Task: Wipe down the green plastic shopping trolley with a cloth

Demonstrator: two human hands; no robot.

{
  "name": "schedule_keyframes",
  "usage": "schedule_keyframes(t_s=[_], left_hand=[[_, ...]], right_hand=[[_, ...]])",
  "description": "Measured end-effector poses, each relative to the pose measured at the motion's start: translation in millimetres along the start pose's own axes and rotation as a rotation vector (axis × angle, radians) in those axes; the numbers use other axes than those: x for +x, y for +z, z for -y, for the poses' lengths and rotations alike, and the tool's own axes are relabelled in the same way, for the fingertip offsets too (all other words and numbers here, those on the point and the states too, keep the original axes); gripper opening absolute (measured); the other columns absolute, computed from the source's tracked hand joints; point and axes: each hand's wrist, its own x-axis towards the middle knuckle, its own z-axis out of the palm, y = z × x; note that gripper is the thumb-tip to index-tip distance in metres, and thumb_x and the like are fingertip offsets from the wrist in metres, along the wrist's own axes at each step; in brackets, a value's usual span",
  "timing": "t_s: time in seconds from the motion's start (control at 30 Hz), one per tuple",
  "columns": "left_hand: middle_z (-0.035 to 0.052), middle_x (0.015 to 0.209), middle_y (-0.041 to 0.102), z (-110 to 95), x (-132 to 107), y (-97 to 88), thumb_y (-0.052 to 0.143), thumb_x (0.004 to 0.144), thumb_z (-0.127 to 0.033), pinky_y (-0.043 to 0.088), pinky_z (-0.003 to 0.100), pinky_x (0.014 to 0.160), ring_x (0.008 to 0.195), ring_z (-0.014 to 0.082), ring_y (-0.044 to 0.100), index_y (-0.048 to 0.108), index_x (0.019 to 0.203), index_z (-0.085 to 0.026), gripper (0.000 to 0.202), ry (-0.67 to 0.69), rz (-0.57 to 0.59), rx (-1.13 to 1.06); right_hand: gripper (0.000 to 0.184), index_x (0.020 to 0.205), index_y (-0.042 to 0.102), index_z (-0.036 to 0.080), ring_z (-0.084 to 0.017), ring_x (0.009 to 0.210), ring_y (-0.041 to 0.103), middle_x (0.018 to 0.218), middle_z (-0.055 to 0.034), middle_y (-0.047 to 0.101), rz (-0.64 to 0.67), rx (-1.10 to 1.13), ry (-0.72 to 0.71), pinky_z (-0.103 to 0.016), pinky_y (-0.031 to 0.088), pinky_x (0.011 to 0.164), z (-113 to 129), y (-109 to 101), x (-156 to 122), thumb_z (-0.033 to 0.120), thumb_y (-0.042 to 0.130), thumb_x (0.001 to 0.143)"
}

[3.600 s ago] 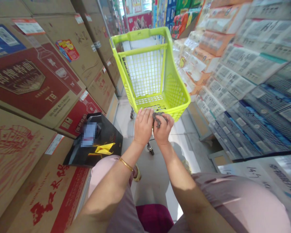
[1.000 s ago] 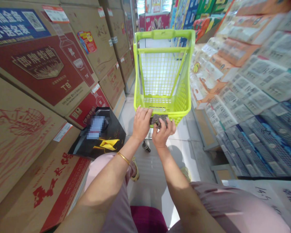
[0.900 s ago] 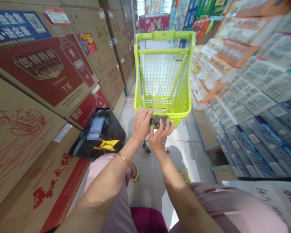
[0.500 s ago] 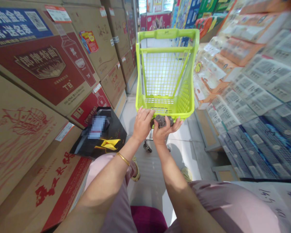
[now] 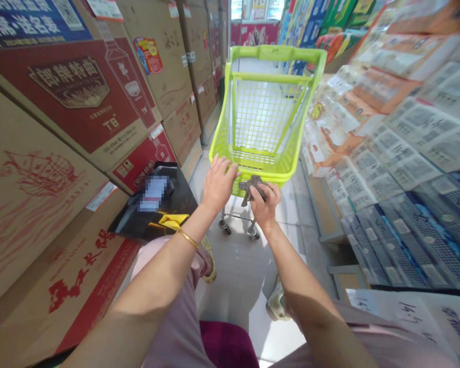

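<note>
1. The rag (image 5: 252,184) sits in the right hand (image 5: 266,205). The fingers (image 5: 271,191) are curled down over its right part and clamp it against the palm. Its free end pokes out to the left of the knuckles, towards the left hand.
2. The rag is held just at the near rim of the cart (image 5: 278,53), on the outside of the basket and above the floor. Whether it touches the plastic cannot be told.
3. It is a small, crumpled, grey-brown lump of cloth with uneven folds and a ragged edge.
4. The left hand (image 5: 217,184) lies on the same near rim, just beside the rag. Its fingers are stretched forward and slightly spread, resting on the edge and not wrapped round it.
5. There is one rag and there are two hands, with one thin gold bracelet (image 5: 187,238) on the left wrist.
6. There is one lime-green plastic cart with latticed walls. Two of its wheels (image 5: 224,228) show under the basket.
7. One black bag (image 5: 164,207) with a yellow mark stands low on the left, against the stacked cardboard boxes (image 5: 80,107).
8. Rows of wrapped packs (image 5: 406,153) line the shelves on the right, and the tiled floor (image 5: 245,266) runs between.
</note>
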Motion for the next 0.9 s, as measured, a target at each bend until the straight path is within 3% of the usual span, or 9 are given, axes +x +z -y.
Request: schedule_keyframes(t_s=[0.1, 0.33, 0.5, 0.73, 0.9], left_hand=[[0.0066, 0.121, 0.060, -4, 2, 1.9, 0.039, 0.096, -0.023, 0.031, 0.043, 0.114, 0.125, 0.0184, 0.046, 0.056, 0.117, -0.020, 0.027, 0.051, 0.027, -0.066], [0.0054, 0.110, 0.064, -9, 5, 3.4, 0.038, 0.095, -0.018, 0.032, 0.041, 0.112, 0.112, 0.0153, 0.054, 0.057, 0.115, -0.018, 0.027, 0.044, 0.073, -0.155], [0.0053, 0.110, 0.064, -6, 4, 7.1, 0.037, 0.095, -0.018, 0.031, 0.040, 0.112, 0.110, 0.0153, 0.053, 0.057, 0.115, -0.017, 0.028, 0.054, 0.052, -0.162], [0.0030, 0.116, 0.062, -2, 2, 8.8, 0.035, 0.096, -0.020, 0.028, 0.040, 0.115, 0.117, 0.0141, 0.051, 0.051, 0.127, -0.023, 0.034, 0.083, 0.079, -0.149], [0.0036, 0.124, 0.060, -3, -2, 13.8, 0.033, 0.097, -0.020, 0.027, 0.042, 0.117, 0.129, 0.0151, 0.043, 0.049, 0.129, -0.023, 0.036, 0.095, 0.056, -0.157]], right_hand=[[0.021, 0.098, 0.068, 0.035, -0.018, 0.114, 0.043, 0.105, -0.0017, 0.065, 0.022, -0.026, -0.051, -0.042, 0.036, 0.102, -3, 0, 2, 0.029, 0.050, 0.089], [0.039, 0.110, 0.067, 0.030, -0.025, 0.112, 0.048, 0.105, -0.0081, 0.065, 0.125, -0.030, 0.002, -0.049, 0.033, 0.102, -5, 29, -21, 0.054, 0.052, 0.082], [0.021, 0.095, 0.069, 0.036, -0.020, 0.103, 0.052, 0.095, -0.0035, 0.065, 0.126, -0.032, -0.012, -0.047, 0.036, 0.099, -25, 40, -22, 0.046, 0.054, 0.084], [0.023, 0.085, 0.071, 0.031, -0.016, 0.090, 0.052, 0.085, -0.0038, 0.062, 0.087, -0.077, 0.014, -0.036, 0.042, 0.089, -19, 20, 2, 0.042, 0.052, 0.088], [0.025, 0.086, 0.070, 0.029, -0.017, 0.093, 0.049, 0.088, -0.0044, 0.059, -0.048, -0.031, 0.026, -0.035, 0.042, 0.087, -9, 4, 24, 0.040, 0.048, 0.090]])
